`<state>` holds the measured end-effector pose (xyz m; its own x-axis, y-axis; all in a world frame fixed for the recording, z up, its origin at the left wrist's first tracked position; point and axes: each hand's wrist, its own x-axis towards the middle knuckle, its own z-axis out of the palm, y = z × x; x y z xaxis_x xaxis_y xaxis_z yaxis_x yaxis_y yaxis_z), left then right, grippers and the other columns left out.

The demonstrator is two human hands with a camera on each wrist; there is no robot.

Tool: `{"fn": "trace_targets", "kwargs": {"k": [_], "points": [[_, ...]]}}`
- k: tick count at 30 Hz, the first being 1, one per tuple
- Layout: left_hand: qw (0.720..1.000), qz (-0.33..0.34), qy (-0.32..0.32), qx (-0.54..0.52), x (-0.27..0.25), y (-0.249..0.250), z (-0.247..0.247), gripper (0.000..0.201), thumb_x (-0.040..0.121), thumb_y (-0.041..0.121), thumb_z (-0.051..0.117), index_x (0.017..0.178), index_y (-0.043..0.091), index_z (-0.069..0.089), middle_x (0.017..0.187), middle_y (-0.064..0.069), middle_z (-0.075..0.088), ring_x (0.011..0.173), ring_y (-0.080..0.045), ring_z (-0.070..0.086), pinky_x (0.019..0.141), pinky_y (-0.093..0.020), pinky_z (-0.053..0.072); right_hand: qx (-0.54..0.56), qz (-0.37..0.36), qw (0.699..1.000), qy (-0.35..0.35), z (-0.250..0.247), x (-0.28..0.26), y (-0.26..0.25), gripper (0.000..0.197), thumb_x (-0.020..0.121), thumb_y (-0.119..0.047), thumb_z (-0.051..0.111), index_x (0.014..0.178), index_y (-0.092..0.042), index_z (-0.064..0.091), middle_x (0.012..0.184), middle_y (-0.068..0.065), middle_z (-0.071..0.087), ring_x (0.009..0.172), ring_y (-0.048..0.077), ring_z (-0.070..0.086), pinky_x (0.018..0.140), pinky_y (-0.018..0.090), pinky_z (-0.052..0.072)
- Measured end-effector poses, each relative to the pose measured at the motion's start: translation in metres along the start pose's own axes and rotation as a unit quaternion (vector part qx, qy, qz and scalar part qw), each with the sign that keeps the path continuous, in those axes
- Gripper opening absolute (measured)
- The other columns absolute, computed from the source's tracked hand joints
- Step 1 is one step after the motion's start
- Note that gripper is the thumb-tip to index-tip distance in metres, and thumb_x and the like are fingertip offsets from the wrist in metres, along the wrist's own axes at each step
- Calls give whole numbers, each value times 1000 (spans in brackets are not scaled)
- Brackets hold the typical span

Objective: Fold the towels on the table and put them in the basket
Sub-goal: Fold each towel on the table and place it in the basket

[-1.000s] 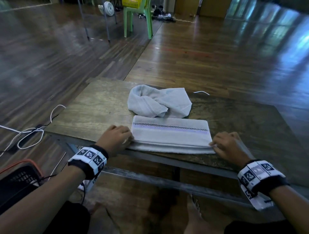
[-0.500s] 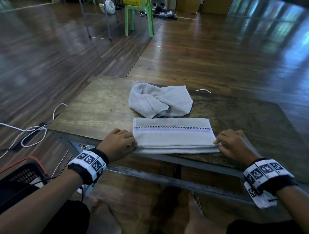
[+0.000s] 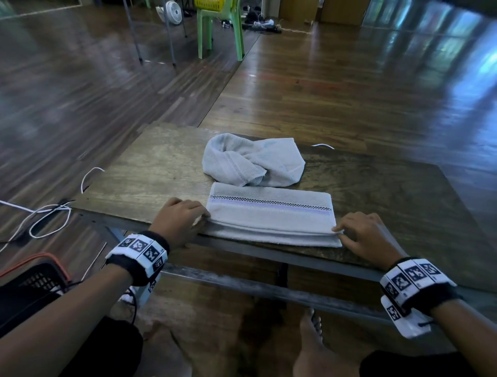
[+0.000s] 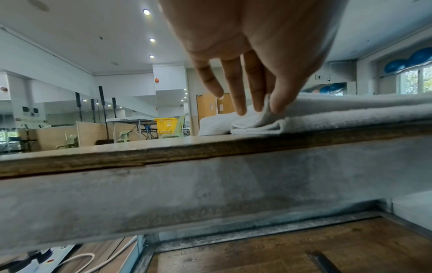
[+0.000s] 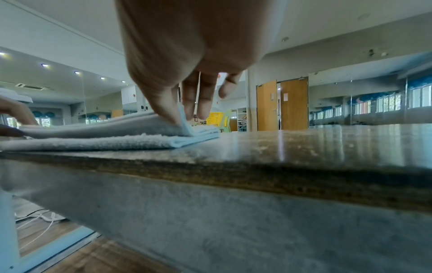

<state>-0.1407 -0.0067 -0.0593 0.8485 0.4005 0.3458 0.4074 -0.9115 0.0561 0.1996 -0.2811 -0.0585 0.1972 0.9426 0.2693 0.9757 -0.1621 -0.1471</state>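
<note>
Both hands pinch the near corners of the folded pale grey striped cotton towel at the worn wooden counter edge: left hand, right hand. Uneven pulls could skew the layers or drag it off.

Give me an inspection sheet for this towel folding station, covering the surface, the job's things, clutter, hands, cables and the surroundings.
Surface: worn wooden table on a metal frame.
Job's things: striped towel folded flat at the near edge; crumpled towel just behind it, unfolded; dark basket on the floor at the left, contents not visible.
Clutter: nothing seen on the table besides the towels.
Hands: left hand pinches the striped towel's left end; right hand pinches its right end.
Cables: white cable looped on the floor at the left; another white cable end at the far edge.
Surroundings: green chair carrying a yellow basket; white fan.
</note>
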Motion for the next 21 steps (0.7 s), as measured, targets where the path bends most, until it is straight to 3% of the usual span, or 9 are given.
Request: {"fn": "trace_targets", "kwargs": {"k": [4,7,11,15,18,21], "points": [[999,20,14,-20,-3,5,-8,22,79,33,47,83,23,67,84,8,69,76,-15,66,72,-25,31,-13,4,998,55,-10,-7,-1,15,71,-16,72,83,-24,66,85,-8,65,80,14,61,73,26,26],[998,50,-35,-22,-11,6,-2,24,80,37,47,83,25,67,84,9,69,75,-13,66,72,-24,31,-21,-13,1000,-3,-2,-14,-2,25,67,-13,79,85,-26,66,84,-9,64,77,14,61,72,30,35],[996,48,-62,-35,-17,8,1,27,80,42,47,84,26,68,85,10,70,72,-12,66,69,-24,31,-15,-12,999,-42,3,-18,0,29,68,-15,79,90,-28,67,90,-11,65,81,10,60,72,28,33],[994,45,-94,-27,-20,10,0,43,68,56,49,92,25,68,91,10,69,79,-11,66,74,-25,34,-11,-15,997,-79,2,-19,2,39,66,-25,78,103,-25,67,102,-7,65,92,9,59,77,28,34],[995,29,-95,-27,-17,11,0,36,73,49,46,88,25,68,88,9,70,76,-12,67,73,-24,33,-20,-21,995,-98,0,-16,2,40,67,-25,77,106,-24,67,106,-6,65,98,12,60,80,27,34],[996,25,-84,-27,-12,10,-2,25,74,40,49,80,25,69,81,10,70,70,-12,67,71,-24,31,-41,-31,995,-86,0,-14,-1,35,67,-17,78,100,-23,68,98,-5,67,90,14,64,75,26,36]]}}
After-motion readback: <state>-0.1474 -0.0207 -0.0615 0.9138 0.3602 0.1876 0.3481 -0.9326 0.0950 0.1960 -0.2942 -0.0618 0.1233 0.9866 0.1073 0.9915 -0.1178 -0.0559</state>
